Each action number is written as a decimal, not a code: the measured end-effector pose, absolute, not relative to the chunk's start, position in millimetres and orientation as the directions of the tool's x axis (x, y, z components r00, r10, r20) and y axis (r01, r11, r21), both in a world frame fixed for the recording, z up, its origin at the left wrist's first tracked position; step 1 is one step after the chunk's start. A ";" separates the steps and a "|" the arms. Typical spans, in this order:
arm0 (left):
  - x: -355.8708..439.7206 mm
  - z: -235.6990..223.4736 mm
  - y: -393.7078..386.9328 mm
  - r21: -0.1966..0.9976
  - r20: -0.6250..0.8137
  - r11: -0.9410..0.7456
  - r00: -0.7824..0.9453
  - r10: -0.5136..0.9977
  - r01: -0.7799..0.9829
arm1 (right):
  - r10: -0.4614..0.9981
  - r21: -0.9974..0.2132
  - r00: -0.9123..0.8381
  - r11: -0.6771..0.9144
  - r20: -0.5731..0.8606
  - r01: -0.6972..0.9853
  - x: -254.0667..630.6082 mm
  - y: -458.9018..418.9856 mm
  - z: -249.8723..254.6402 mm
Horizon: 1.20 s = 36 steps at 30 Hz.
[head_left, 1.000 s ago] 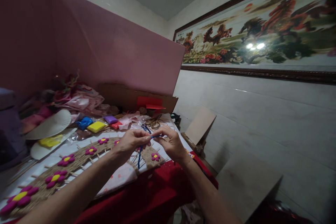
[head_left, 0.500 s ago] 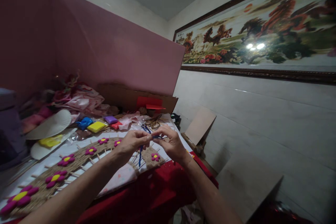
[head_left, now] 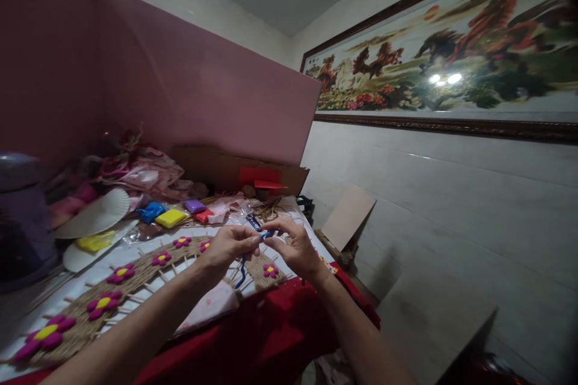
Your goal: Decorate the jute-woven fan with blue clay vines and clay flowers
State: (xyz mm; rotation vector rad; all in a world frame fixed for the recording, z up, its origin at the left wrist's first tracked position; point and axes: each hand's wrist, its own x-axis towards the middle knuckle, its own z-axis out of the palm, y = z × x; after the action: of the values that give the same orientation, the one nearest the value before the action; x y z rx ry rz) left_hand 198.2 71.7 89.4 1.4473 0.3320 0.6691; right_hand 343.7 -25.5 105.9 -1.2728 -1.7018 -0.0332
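Observation:
Between my two hands is a thin blue strand (head_left: 242, 271), like cord or a soft stem; I cannot tell which. My left hand (head_left: 237, 245) is closed in a pinch on it, with its loose end hanging below the fingers. Close beside, at the right, my right hand (head_left: 293, 245) pinches the other part of the strand near the left fingertips. Under the hands lies a woven twine arch (head_left: 90, 319) on thin sticks, dotted with magenta clay flowers (head_left: 103, 305) with yellow centres. Just behind the fingers is a dark blue looped item (head_left: 253, 221), its kind unclear.
Packets of blue (head_left: 150, 212), yellow (head_left: 171, 218) and purple clay (head_left: 194, 206) lie behind the arch. White paper plates (head_left: 97, 215) and a purple bottle (head_left: 22, 222) stand left. Cardboard (head_left: 203, 162) leans at the back. A red cloth (head_left: 271, 325) covers the table's front.
My hands stay together while the fingers shift on the blue strand. Its hanging end now curves instead of hanging straight. The whole view has swung slightly left.

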 end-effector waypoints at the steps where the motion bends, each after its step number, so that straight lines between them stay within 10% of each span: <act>1: 197.7 89.7 71.9 0.975 0.183 -0.011 0.780 0.599 -0.221 | 0.722 -0.491 0.018 0.452 0.692 0.744 343.4 -24.7 105.5; 18: 195.6 86.9 73.1 0.968 0.142 0.079 0.775 0.615 -0.240 | 0.765 -0.622 0.098 0.434 0.636 0.652 347.8 -21.3 101.5; 36: 195.3 93.1 68.6 0.979 0.161 -0.008 0.754 0.636 -0.202 | 0.687 -0.503 0.035 0.497 0.726 0.707 348.2 -20.1 99.6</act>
State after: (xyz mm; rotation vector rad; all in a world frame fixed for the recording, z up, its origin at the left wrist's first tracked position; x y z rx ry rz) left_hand 195.3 68.6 93.1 1.4351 0.3800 0.6875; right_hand 348.2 -20.1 99.6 -1.2051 -1.6690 -0.0235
